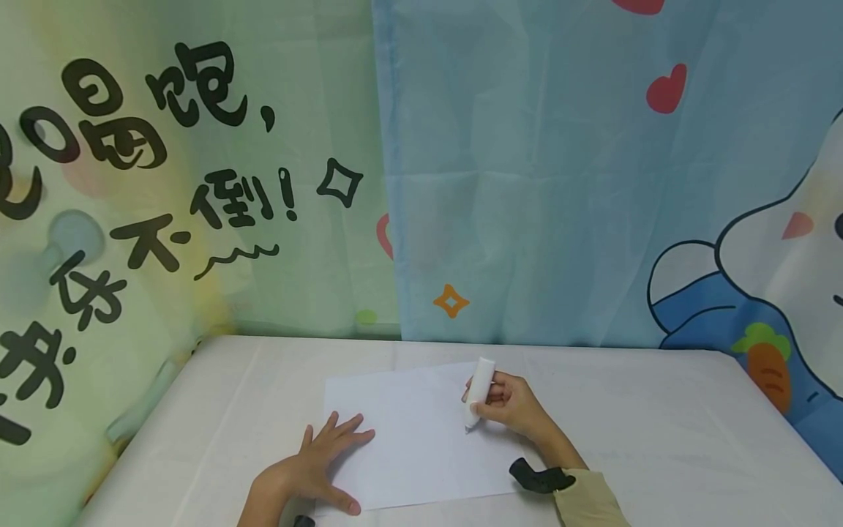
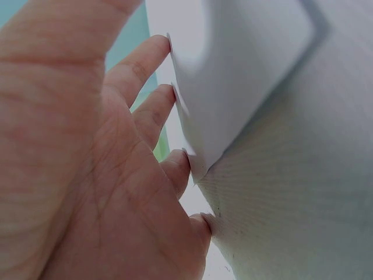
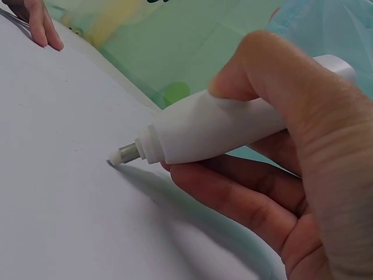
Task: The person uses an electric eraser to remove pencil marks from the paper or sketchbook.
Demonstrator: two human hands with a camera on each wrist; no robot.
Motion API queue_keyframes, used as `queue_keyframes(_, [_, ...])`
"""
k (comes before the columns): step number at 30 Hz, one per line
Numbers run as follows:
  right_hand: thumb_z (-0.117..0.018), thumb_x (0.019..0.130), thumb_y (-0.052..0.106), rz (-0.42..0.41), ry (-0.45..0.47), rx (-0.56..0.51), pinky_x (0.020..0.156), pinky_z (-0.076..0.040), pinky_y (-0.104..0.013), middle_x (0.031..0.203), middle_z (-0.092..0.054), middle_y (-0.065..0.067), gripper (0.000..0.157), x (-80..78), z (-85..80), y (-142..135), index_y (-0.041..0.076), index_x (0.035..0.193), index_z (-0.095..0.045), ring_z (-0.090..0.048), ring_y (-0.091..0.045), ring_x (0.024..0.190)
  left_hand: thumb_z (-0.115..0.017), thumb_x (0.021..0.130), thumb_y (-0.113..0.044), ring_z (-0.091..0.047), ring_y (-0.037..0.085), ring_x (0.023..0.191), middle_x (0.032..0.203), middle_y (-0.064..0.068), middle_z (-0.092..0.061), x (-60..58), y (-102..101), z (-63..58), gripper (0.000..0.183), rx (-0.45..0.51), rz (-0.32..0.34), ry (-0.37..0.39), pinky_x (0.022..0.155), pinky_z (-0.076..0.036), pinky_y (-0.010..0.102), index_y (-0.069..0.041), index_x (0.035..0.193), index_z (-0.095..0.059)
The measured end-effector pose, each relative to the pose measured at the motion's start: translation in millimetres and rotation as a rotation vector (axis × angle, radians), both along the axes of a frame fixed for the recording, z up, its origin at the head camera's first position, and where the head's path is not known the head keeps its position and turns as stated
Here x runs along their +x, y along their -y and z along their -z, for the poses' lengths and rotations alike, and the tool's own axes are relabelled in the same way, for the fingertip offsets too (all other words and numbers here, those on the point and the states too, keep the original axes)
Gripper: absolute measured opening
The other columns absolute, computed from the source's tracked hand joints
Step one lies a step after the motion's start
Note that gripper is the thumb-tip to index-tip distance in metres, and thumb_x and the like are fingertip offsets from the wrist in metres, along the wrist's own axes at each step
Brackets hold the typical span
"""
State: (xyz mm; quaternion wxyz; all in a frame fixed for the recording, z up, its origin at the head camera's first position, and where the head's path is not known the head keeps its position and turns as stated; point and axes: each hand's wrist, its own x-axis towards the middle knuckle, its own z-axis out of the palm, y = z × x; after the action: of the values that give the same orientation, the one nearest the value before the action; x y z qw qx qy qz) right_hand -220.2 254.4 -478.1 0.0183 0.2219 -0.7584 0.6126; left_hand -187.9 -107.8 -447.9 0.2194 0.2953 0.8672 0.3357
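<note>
A white sheet of paper lies flat on the table. My right hand grips a white electric eraser between thumb and fingers, tilted over the right part of the sheet. Seen from the right wrist, the pale tip sits in a metal collar at the paper's surface; whether it touches cannot be told. Faint small marks show on the sheet there. My left hand rests with fingers spread over the sheet's left edge; the left wrist view shows its fingertips along the paper and the white cloth.
A white cloth covers the table. Behind it hang a green curtain with dark lettering and a blue curtain with hearts and a cartoon animal. A black strap piece sits at the right wrist, by a beige sleeve.
</note>
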Motion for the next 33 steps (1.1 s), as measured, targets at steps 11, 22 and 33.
queue_keyframes(11, [-0.066, 0.081, -0.013, -0.042, -0.026, -0.027, 0.075, -0.056, -0.018, 0.096, -0.064, -0.039, 0.033, -0.8, 2.3, -0.8, -0.024, 0.108, -0.052, -0.067, -0.001, 0.088, -0.089, 0.066, -0.033, 0.000, 0.053, 0.144, 0.159, 0.020, -0.023, 1.7, -0.5, -2.0, 0.098, -0.001, 0.000, -0.013, 0.105, 0.009, 0.076, -0.010, 0.148, -0.040])
queue_keyframes(22, [-0.066, 0.081, -0.013, -0.013, -0.036, -0.025, 0.076, -0.055, -0.018, 0.097, -0.064, -0.039, 0.034, -0.7, 2.0, -0.7, -0.024, 0.109, -0.052, -0.067, 0.001, 0.090, -0.089, 0.066, -0.034, 0.001, 0.052, 0.145, 0.160, 0.019, -0.022, 1.1, -0.3, -1.5, 0.098, -0.003, -0.005, -0.009, 0.105, 0.009, 0.075, -0.011, 0.148, -0.040])
queue_keyframes(33, [-0.067, 0.080, -0.012, -0.032, -0.014, -0.021, 0.075, -0.056, -0.018, 0.097, -0.064, -0.040, 0.034, -0.9, 2.0, -1.4, -0.025, 0.108, -0.052, -0.067, 0.000, 0.089, -0.089, 0.067, -0.033, 0.000, 0.053, 0.144, 0.159, 0.020, -0.023, 2.3, -0.5, -2.4, 0.098, -0.014, 0.003, -0.021, 0.105, 0.008, 0.076, -0.010, 0.148, -0.040])
